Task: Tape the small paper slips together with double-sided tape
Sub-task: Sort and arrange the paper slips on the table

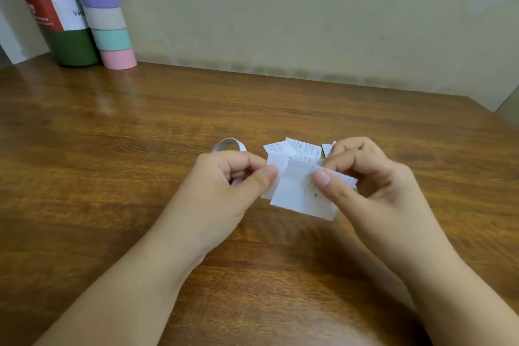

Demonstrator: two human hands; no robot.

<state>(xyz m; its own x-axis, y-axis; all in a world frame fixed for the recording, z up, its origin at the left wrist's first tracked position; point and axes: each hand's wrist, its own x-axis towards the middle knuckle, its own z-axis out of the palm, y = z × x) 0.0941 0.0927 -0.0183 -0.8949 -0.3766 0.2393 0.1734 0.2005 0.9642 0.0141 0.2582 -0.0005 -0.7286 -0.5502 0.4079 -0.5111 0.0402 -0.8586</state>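
Two overlapping white paper slips [295, 191] hang just above the wooden table [112, 135]. My left hand [230, 185] pinches their left edge between thumb and fingers. My right hand [362, 174] pinches the right side, its thumb pressing on top of the front slip. Several more printed slips [297, 147] lie on the table just behind the held ones. A white roll of double-sided tape [229, 144] lies behind my left hand, and the hand hides part of it.
A dark green bottle [56, 17] with a red and white label stands at the far left corner. Next to it rises a tube [104, 14] banded in grey, purple, teal and pink. The wall runs along the table's far edge.
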